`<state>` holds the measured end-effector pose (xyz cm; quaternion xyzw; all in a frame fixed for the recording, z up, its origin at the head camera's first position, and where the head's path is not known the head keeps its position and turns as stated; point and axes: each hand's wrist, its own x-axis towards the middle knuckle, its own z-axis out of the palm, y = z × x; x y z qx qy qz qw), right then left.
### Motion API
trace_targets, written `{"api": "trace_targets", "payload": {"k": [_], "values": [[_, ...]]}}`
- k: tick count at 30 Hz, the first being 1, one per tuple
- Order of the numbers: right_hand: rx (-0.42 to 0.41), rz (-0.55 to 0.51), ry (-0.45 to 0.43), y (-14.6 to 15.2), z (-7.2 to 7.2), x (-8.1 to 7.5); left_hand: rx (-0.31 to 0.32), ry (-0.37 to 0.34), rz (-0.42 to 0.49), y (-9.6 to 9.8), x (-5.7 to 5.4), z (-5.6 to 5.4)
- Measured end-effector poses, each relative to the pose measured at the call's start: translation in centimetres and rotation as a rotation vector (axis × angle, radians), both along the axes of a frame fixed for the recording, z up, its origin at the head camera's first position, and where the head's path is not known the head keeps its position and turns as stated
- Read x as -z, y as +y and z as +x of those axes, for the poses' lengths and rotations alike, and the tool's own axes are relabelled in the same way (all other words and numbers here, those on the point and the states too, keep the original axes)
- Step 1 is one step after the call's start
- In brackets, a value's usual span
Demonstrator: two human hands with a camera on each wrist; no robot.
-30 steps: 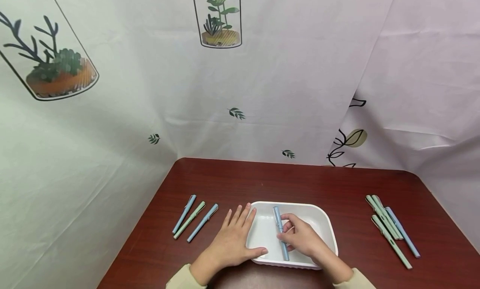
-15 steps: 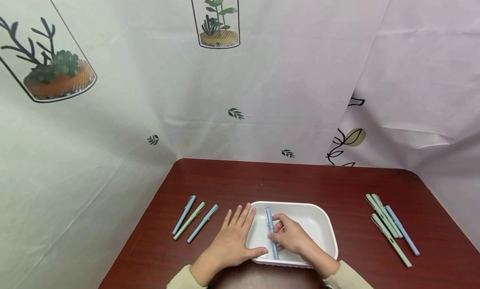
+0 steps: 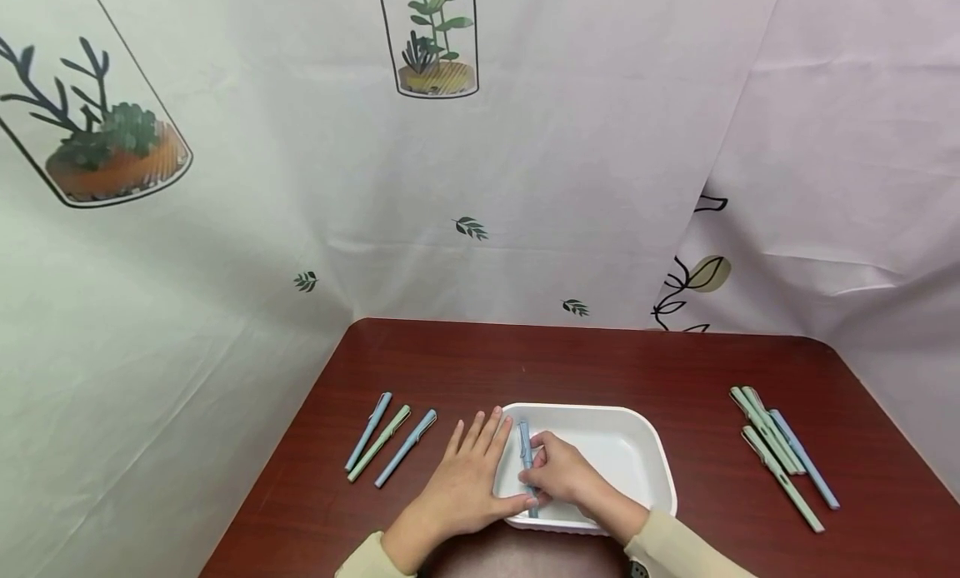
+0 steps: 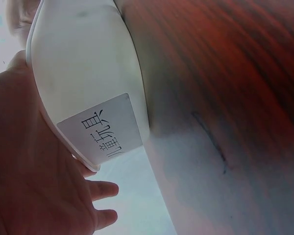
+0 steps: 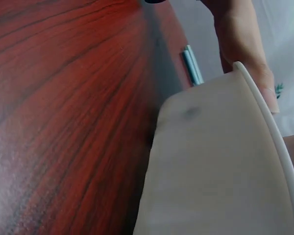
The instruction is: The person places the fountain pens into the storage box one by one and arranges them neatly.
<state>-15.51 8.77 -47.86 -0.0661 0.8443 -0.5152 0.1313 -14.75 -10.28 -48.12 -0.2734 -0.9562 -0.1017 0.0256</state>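
Observation:
A light blue pen stands along the left side inside a white plastic tray, clip end pointing to the back. My right hand pinches it near its middle between thumb and fingers. Flat over the tray's left rim lies my left hand, fingers spread and straight, thumb across the near corner and overlapping the pen's lower end. The left wrist view shows a grey label with printed characters on the tray's side.
Two blue pens and a green pen lie left of the tray on the dark red table. At the right are several green pens and a blue pen. A patterned white cloth hangs behind.
My right hand has carried the blue pen leftward across the tray to its left side, and the pen now stands straighter front to back. The left hand has stayed in place.

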Motion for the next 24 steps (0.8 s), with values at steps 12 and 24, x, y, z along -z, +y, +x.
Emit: {"api": "trace_targets", "payload": {"k": [12,24], "values": [[-0.007,0.161,0.074,-0.80,-0.38,0.40,0.017,-0.027,0.033,-0.12,0.02,-0.05],[-0.015,0.105,0.003,-0.16,0.03,-0.26,0.017,-0.023,0.039,-0.13,0.14,-0.16]]}}
